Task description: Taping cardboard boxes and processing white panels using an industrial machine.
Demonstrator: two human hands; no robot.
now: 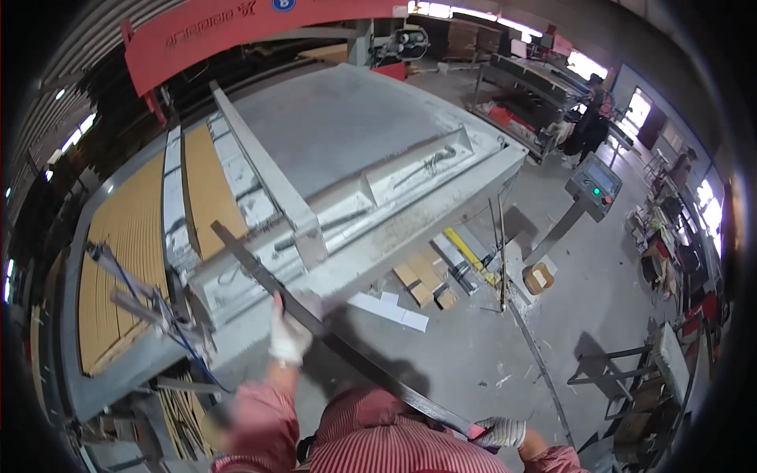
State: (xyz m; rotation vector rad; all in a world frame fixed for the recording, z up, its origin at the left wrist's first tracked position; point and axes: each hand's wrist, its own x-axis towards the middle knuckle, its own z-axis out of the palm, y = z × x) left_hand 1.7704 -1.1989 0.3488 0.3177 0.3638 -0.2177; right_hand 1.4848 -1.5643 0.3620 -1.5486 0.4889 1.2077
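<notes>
A long, narrow dark bar (355,356) lies aslant in front of my body, from the machine's near edge down toward my right side. My left hand (290,339), in a whitish glove with bare fingertips, grips it along its upper half, thumb on the near side. In a striped-looking glove, my right hand (502,432) is closed around the bar's lower end. The bar's far end reaches over the frame of a big grey machine table (331,118). Tan slatted panels (130,260) lie on that table's left part, and a separate tan board (209,189) lies beside them.
A pale crossbeam (264,162) spans the table under a red overhead beam (260,35). A control panel (595,188) stands on a post at right. Cardboard pieces (426,276) and a yellow level-like bar (469,252) lie on the floor. Other people (591,122) are far right.
</notes>
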